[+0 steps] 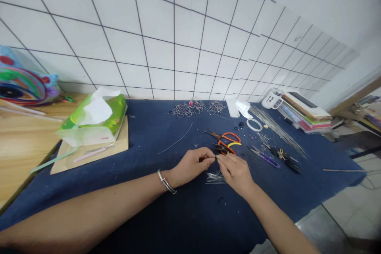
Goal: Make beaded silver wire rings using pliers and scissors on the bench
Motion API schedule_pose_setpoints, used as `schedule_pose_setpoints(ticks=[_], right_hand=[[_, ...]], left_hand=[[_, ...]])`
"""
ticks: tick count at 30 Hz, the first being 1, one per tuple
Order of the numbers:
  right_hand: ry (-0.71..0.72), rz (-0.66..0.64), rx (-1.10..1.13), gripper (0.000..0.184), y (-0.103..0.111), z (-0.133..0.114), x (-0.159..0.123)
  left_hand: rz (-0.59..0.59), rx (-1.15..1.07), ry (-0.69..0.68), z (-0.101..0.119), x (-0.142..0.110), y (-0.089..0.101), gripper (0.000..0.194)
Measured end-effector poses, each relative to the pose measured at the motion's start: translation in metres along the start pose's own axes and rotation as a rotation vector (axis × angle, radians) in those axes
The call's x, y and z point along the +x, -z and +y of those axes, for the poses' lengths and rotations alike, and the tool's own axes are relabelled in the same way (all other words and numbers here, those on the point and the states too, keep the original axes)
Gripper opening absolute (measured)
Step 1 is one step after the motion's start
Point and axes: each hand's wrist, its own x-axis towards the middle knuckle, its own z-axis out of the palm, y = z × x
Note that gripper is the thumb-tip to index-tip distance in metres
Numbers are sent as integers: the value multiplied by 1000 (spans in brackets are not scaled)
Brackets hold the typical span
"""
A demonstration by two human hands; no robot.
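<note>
Left fingers [207, 162] and right fingers [224, 160] pinch a tiny piece [214, 156]

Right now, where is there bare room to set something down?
Bare blue cloth lies between the tan sheet and single curved wire; also between the forearms, barring scraps. Crowded beyond the right hand: orange-handled pliers, purple snips, wire bundle.

Dark numerals [270, 99] stand on the white mug [267, 104] — "13" above, what looks like "14" below

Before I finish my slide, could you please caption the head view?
Left hand and right hand close together over blue cloth, with short wires and pliers nearby.
</note>
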Motion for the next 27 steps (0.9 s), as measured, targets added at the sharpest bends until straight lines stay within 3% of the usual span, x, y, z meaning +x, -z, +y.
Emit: schedule_pose_setpoints(ticks=[15,27], right_hand=[[-62,-1,84,25,3,-5,4],[-115,-48,138,24,6,-8,6]], left_hand=[[-62,-73,2,2,1,2,23],[-141,-272,112,4,1,6,27]])
